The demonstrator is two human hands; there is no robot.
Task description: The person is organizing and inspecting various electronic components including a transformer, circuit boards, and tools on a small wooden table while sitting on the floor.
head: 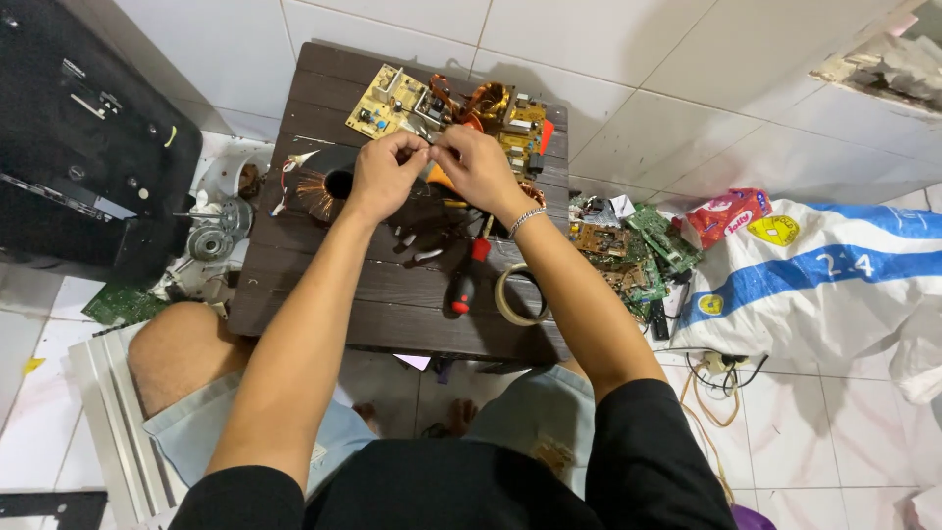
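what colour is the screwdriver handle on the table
Red and black, seen best in the head view: the screwdriver lies beside the tape roll.

small part pinched between both hands (432,147): too small to tell | black machine casing (83,137): cut by left edge | white-and-blue woven sack (824,275): cut by right edge

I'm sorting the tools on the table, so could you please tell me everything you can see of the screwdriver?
The screwdriver lies flat on the dark wooden table, near its front edge and below the right hand. It has a chunky black grip with red parts, plastic by the look of it. Its shaft points away from the person and is hard to make out. A roll of tape lies just beside it. Neither hand touches it.
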